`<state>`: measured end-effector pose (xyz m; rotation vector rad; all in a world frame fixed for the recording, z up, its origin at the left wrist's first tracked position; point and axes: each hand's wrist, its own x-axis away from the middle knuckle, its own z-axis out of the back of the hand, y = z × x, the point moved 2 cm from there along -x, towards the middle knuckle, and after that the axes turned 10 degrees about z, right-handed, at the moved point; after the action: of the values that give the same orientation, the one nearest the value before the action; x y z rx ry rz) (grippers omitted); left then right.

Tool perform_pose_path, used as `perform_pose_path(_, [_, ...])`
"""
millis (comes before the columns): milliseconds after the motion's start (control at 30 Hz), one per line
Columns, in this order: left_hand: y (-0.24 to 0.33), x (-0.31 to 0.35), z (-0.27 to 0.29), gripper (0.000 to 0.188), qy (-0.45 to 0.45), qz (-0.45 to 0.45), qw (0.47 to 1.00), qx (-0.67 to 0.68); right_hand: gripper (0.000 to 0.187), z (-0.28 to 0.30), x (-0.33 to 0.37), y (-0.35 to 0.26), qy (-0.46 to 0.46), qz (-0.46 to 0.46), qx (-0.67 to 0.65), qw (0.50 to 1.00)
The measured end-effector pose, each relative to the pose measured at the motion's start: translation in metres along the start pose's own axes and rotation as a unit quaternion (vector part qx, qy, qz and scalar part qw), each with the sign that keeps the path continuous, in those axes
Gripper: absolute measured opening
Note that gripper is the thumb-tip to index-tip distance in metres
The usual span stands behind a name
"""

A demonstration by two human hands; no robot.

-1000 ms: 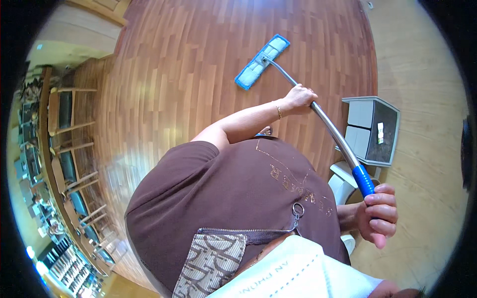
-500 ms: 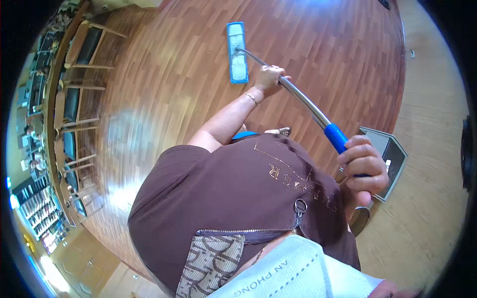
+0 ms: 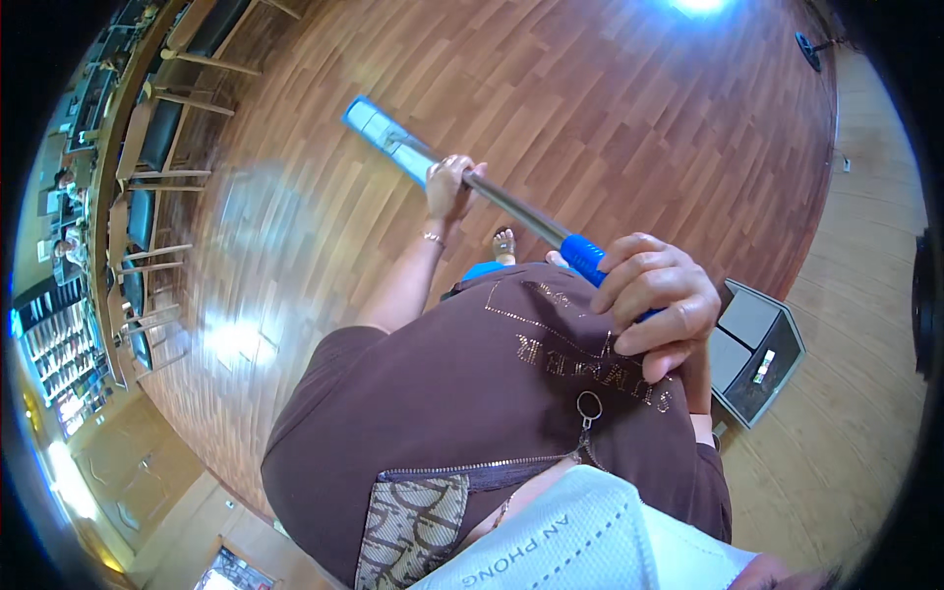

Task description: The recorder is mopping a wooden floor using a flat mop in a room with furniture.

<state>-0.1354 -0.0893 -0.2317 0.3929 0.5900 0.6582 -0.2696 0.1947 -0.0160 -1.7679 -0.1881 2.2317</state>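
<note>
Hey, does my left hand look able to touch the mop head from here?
Probably not: your left hand is closed around the metal pole, and the mop head seems to lie on the wooden floor below it. Nothing else appears to block the way, but you'd likely need to bend down.

Both grips (image 3: 450, 187) (image 3: 661, 303) on mop (image 3: 521, 210), pad (image 3: 374, 125) seemingly on floor (image 3: 610, 118)

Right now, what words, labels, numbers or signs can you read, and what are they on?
I'll point out lettering without copying it.
White mask: grey print, legible.
Brown shirt: gold studded letters, partly legible.
Beige flap: letter-like pattern, no clear word.
White piece on the dark-topped cabinet: too small.
Mop: none I can make out.
</note>
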Motion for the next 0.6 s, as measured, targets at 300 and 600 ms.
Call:
perform_pose_path(300, [-0.064, 0.075, 0.05, 0.027, 0.05, 0.099, 0.991, -0.078, 0.029, -0.034, 0.012, 0.044, 0.06, -0.158, -0.149, 0.974])
perform_pose_path(600, [-0.067, 0.121, 0.053, 0.029, 0.09, 0.188, 0.973, -0.098, 0.012, -0.042, 0.009, 0.036, 0.05, -0.218, -0.189, 0.956])
